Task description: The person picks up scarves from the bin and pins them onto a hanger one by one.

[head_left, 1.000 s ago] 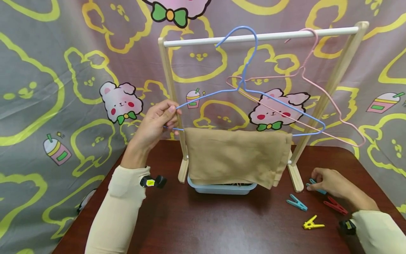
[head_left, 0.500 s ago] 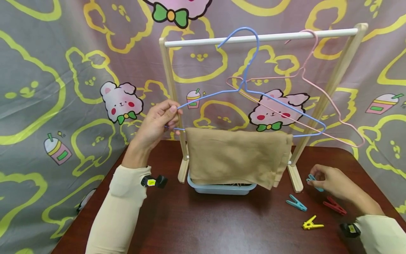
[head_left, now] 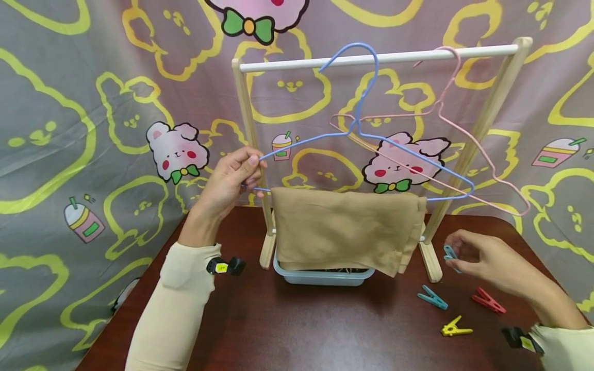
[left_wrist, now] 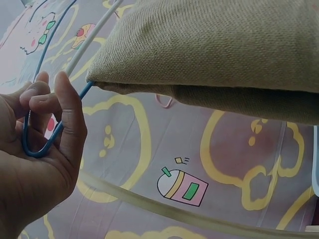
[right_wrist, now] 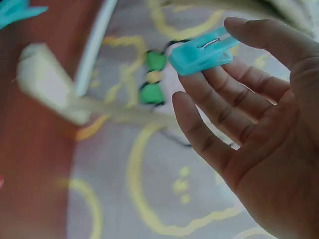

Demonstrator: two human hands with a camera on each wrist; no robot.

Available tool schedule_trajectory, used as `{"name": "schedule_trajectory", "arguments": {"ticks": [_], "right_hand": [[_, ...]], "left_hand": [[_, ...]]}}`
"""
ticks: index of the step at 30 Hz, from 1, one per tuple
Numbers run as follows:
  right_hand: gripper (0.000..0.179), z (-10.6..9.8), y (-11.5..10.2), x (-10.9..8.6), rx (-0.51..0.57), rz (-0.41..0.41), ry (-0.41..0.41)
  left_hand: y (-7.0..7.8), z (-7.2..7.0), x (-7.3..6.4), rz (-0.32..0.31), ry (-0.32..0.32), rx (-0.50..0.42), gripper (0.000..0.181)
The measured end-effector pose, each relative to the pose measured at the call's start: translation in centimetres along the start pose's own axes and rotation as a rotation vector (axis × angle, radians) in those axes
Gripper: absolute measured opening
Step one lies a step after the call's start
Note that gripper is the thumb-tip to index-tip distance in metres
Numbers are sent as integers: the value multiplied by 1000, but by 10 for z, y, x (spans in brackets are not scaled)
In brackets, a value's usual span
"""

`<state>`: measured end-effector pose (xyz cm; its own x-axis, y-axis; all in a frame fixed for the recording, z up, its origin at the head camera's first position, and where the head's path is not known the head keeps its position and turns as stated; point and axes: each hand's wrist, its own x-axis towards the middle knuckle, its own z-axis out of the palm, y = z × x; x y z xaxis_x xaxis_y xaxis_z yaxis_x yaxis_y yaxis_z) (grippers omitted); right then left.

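Note:
My left hand (head_left: 232, 172) grips the left end of a blue hanger (head_left: 320, 136); in the left wrist view its bent wire end passes between the fingers. A folded tan cloth (head_left: 345, 229) hangs over the hanger's bottom bar. At the right, above the table, my right hand (head_left: 492, 260) pinches a light blue clothespin (right_wrist: 204, 52) between thumb and fingertips. Below that hand lie another blue clothespin (head_left: 432, 298), a red clothespin (head_left: 489, 300) and a yellow clothespin (head_left: 456, 326).
A wooden rack with a white rail (head_left: 297, 65) stands behind the blue hanger. From the rail hangs a pink hanger (head_left: 468, 135). Partly hidden by the cloth, a light blue planter (head_left: 325, 278) sits on the dark table (head_left: 325, 330). A patterned curtain (head_left: 116, 216) closes the back.
My right hand has lifted the light blue clothespin off the table and brought it up and slightly left. The left hand and the cloth stay nearly still.

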<state>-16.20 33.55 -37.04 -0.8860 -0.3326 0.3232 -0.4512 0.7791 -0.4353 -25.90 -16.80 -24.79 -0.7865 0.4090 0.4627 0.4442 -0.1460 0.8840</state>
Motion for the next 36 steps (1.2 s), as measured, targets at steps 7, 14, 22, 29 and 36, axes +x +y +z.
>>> {"name": "schedule_trajectory", "arguments": {"ticks": [7,14,22,29,36], "right_hand": [[42,-19,-39,13,36,-108,59],[43,-28,-86,30,148,-244,55],[36,-21,-139,69,415,-312,52],[31,-7,-171,100,517,-393,79],[25,6,-196,127,613,-358,117]], "left_hand": [[-3,4,1,-8,8,-23,28],[-4,10,3,-6,1,-34,30],[-4,13,2,-2,27,-27,30],[-3,15,0,5,38,-17,30],[-4,17,0,13,49,-22,30]]}}
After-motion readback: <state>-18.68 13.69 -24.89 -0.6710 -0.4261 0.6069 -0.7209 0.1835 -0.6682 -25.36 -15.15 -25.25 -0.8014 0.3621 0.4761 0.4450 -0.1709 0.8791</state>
